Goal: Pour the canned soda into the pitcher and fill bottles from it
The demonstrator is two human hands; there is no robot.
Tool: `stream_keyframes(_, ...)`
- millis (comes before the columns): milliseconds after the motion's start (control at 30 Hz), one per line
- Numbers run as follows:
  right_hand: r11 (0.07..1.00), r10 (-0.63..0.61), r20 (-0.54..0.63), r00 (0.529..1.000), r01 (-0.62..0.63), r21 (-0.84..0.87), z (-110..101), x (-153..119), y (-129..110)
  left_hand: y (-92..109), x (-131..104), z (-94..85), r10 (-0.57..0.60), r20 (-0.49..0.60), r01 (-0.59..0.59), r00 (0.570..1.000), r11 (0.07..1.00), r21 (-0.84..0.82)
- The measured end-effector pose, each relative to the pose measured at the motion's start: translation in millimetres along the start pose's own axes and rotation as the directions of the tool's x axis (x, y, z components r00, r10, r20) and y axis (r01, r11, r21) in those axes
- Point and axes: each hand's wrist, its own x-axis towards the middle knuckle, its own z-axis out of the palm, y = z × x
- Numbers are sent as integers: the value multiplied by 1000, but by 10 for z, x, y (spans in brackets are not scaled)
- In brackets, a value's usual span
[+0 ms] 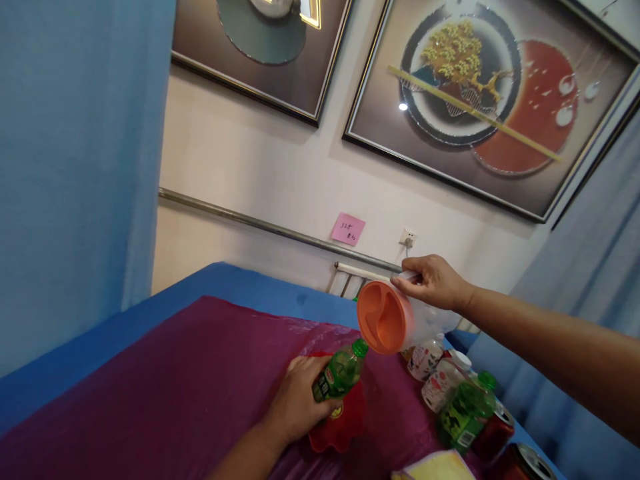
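Note:
My left hand [303,393] is wrapped around a small green plastic bottle [340,373], which leans to the right over a red scalloped dish [345,420]. Its neck points up toward the pitcher; whether it is capped I cannot tell. By its handle, my right hand [433,283] grips a translucent plastic pitcher [425,323] with an orange lid [383,317]. The pitcher is tipped to the left, its lid end close to the bottle's mouth. No stream of liquid shows between them.
Along the right stand printed white containers [440,383], a larger green bottle [465,413] and dark red cans [523,463]. A yellow cloth [437,467] lies at the front edge. Purple sheeting [165,393] covers the blue surface [240,283]. Blue curtains [75,167] hang at both sides.

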Motion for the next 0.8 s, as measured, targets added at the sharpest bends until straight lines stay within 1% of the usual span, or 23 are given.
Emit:
stream_keyframes(500, 1000, -2, 3, 1000, 2, -5, -21, -6, -10, -33, 3, 18, 13, -8, -13, 1000, 1000, 3)
stream_keyframes(800, 1000, -4, -4, 1000, 4, -19, -41, -4, -27, -33, 6, 14, -13, 4, 13, 1000, 1000, 7)
